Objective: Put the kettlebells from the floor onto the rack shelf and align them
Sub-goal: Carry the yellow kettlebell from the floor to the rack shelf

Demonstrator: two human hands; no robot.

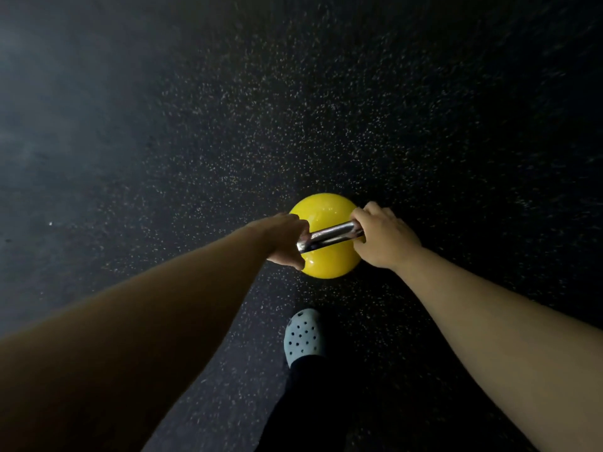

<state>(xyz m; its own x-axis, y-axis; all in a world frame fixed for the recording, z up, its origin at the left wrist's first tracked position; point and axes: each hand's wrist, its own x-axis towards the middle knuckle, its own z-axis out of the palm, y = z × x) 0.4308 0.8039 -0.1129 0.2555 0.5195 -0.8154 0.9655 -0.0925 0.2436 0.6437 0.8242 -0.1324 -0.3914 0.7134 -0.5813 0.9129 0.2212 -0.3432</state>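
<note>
A yellow kettlebell [321, 208] with a shiny chrome handle [332, 238] is seen from above over the dark speckled floor. My left hand [283, 240] grips the left end of the handle. My right hand [382, 238] grips the right end. Both arms reach down and forward to it. Whether the kettlebell rests on the floor or hangs just above it cannot be told. No rack shelf is in view.
Black rubber flooring [228, 125] with pale flecks fills the view. My foot in a light blue perforated clog [304, 336] stands just behind the kettlebell, with a dark trouser leg [310, 402] below it.
</note>
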